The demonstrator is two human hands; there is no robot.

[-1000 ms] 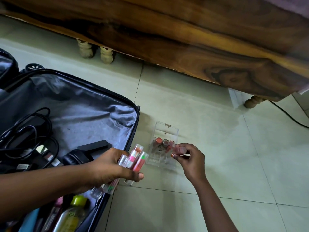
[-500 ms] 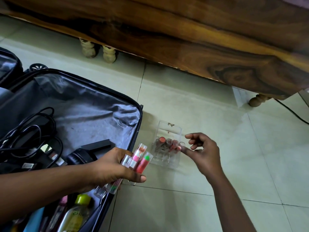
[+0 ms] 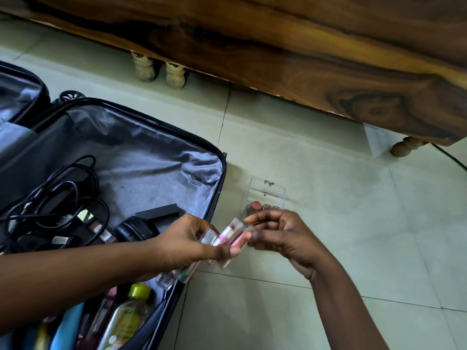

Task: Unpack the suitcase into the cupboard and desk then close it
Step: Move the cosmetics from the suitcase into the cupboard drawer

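Right hand [image 3: 283, 238] returned—apparently pinching left hand's [image 3: 187, 246] lipsticks [image 3: 227, 238].

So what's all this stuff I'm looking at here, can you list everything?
Open black suitcase with grey lining: one, on the floor at left.
Tangled black cables: one bundle, inside the suitcase.
Black headphones: one pair, inside, near the left hand.
Clear bottle with lime-green cap: one, at the suitcase's near end.
Clear plastic organiser box: one, on the tiles right of the suitcase, reddish lipsticks inside.
Clear-capped pink lipstick tubes: several, exact count unclear, held in hand.
Dark wooden furniture: one piece, on turned legs, across the top.
Left hand: grips the tubes.
Right hand: fingers curled at the tubes' tips.
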